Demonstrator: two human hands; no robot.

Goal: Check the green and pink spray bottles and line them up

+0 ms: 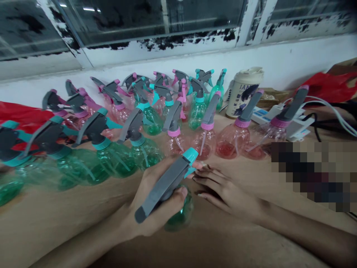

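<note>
My left hand [154, 203] is wrapped around a green spray bottle [180, 216] with a grey trigger head [164, 186] and a teal nozzle [191, 155]. The bottle lies tilted on the brown table [69, 216] near its front. My right hand [223, 190] is beside it, fingers stretched out toward the teal nozzle tip, fingertips touching or nearly touching it. The hand holds nothing else that I can see.
Several green bottles [111, 156] with teal collars stand at the left, several pink bottles [231, 139] with pink collars at the middle and right, in rows back to the white wall. A paper cup [242, 93], a power strip with cables [292, 123] and red bags [329, 87] sit at the back right.
</note>
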